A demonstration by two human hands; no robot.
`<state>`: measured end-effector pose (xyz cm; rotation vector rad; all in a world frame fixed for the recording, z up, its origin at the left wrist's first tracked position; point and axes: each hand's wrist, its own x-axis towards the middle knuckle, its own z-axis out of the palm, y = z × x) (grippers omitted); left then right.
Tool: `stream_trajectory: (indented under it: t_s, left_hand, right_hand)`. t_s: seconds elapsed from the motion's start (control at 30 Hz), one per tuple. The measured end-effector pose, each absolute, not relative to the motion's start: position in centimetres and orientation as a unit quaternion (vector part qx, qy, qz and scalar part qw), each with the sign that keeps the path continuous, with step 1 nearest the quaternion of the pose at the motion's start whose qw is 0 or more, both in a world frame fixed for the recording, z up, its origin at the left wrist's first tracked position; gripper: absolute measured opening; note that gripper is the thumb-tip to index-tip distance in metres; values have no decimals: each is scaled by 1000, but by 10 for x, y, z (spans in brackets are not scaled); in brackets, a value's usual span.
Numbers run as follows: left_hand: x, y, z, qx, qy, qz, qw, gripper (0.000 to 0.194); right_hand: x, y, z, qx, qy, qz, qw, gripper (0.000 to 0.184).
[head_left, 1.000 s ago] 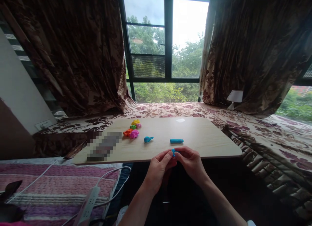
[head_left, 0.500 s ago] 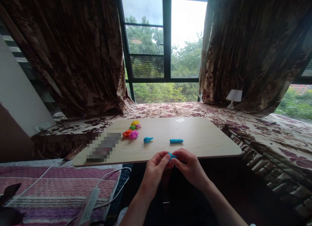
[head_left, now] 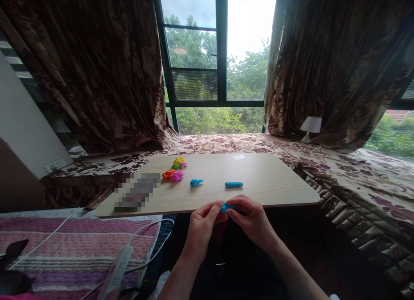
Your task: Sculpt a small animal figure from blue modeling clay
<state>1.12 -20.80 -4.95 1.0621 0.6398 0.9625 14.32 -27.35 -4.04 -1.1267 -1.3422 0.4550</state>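
Between my two hands is a small piece of blue modelling clay (head_left: 226, 207), pinched at the table's near edge. The fingertips of my left hand (head_left: 204, 222) grip its left side, with thumb and forefinger closed. From the right, my right hand (head_left: 250, 216) pinches the same piece, its fingers curled over the top. Just beyond them on the table lies a blue clay roll (head_left: 233, 185). A blue clay lump with a pointed tail (head_left: 196, 182) rests to its left. The underside of the held piece is hidden by my fingers.
On the pale wooden table (head_left: 268, 175) sit orange (head_left: 168, 174), magenta (head_left: 177, 176), green (head_left: 175, 167) and yellow (head_left: 179, 160) clay lumps. A blurred-out dark rectangle (head_left: 139, 192) lies at the left. A power strip (head_left: 116, 270) is on the striped quilt (head_left: 77, 248).
More of the blue clay shows between my fingertips, and my left hand has shifted slightly left. The whole view has tilted a little; the pieces on the table stay in place.
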Motion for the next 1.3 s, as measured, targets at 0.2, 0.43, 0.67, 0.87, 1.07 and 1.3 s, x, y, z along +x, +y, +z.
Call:
stream_trajectory:
  t_s: [0.2,0.43,0.67,0.87,1.07,1.3]
  left_hand:
    - [12,-211,-47,478,283,430,712,30]
    - [12,-209,-50,468,276,431,720,29]
    - [15,-212,-51,408,249,398,783,31]
    - [13,-207,-52,342,226,392,824,17]
    - [12,-208,-49,350,214,382,828,20]
    - [10,-202,-58,579,312,406,635,32]
  right_hand:
    - [144,-272,-42,-492,-566,215,625,8]
    - [144,-269,-48,-493,-559,219,629,10]
    - [144,-263,-51,-514,-547,145,645,6]
    - [148,-267,-47,-512,-575,146,621,21]
    - [144,-267,-47,-516,-568,123,629,5]
    - [153,-261,-47,-539,-620,76,565,11]
